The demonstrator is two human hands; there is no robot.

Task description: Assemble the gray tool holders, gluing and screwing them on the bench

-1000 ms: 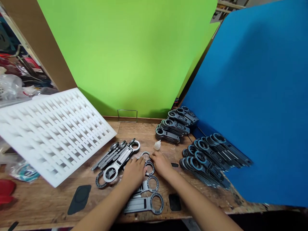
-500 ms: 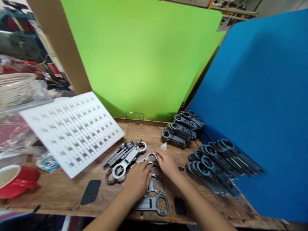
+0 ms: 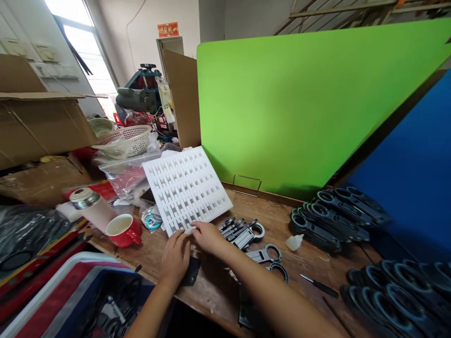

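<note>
A white foam tray [image 3: 190, 180] with rows of slots leans at a slant on the wooden bench. My left hand [image 3: 176, 260] is at its lower edge, fingers bent and closed. Beside it my right hand [image 3: 207, 237] has its fingertips drawn together at the same edge. Whatever the fingertips of either hand grip is hidden. A dark flat pad [image 3: 192, 272] lies by my left hand. Grey ring-ended parts [image 3: 246, 237] are heaped right of the tray, and another grey ring-ended part [image 3: 262, 255] lies near my right forearm.
A red mug [image 3: 124, 231] and a pink flask [image 3: 93, 209] stand left of the tray. Dark ring-ended parts [image 3: 331, 220] are stacked at the right, near a small white bottle [image 3: 294, 242] and a screwdriver [image 3: 320, 285]. A green panel [image 3: 282, 108] rises behind.
Both hands have left the grey ring-ended parts and moved left to the foam tray's lower edge. The head view has turned left, bringing the flask and the screwdriver into sight.
</note>
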